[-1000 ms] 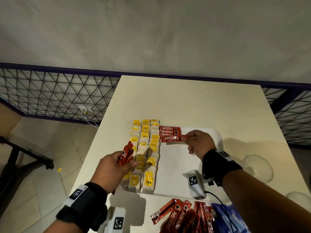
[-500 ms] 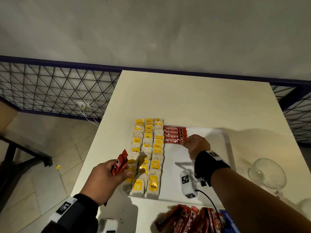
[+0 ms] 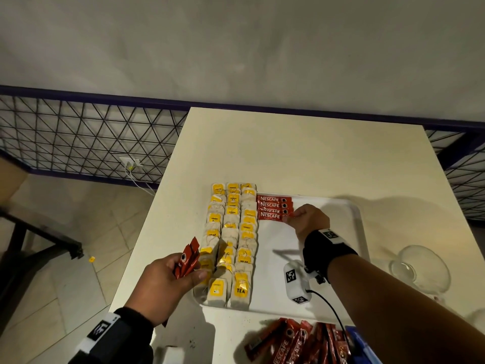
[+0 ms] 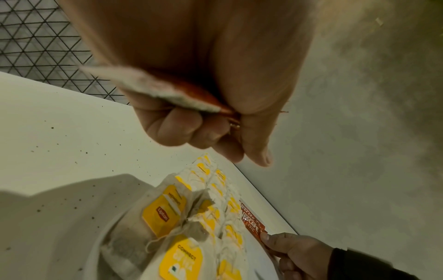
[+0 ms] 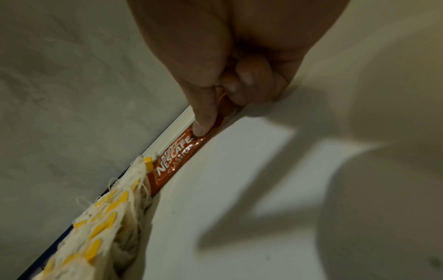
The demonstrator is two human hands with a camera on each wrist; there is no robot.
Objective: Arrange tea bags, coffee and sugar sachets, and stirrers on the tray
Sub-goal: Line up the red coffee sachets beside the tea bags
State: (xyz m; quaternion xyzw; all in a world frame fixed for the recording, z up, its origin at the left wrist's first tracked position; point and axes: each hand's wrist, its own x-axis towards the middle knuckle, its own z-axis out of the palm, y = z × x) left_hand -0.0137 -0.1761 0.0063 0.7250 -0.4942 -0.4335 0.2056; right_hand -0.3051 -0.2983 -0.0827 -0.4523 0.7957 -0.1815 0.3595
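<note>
Head view showed the counter [image 3: 301,153], pale and square, carrying the white tray [image 3: 341,258] toward its near edge. On the tray's left side the tea bags [image 3: 231,240] lay in 3 close columns, yellow tags up, probably overlapped so that many fit in little room. Just right of their far end, 4 coffee sachets [image 3: 273,208] lay side by side along the far rim, labels all reading one way, which suggests a neat stack was being built toward the near edge. More red sachets, the loose pile [image 3: 296,342], waited on the counter just in front of the tray, beside something blue that I could not identify. A glass bowl [image 3: 420,269] stood on the counter to the right, apart from the tray. No stirrers or sugar sachets could be made out.

Over the tray's middle the right hand [image 3: 309,222] reached forward, palm down, fingers curled; its thumb [image 5: 201,127] and fingertips pinched the right end of the nearest sachet in the row, seemingly squaring it against its neighbours. Near the tray's left edge the left hand [image 3: 168,285] hovered above the nearest tea bags, fingers closed round a few spare sachets [image 3: 187,258], held upright like a fan, likely kept ready as the next ones to lay down.
</note>
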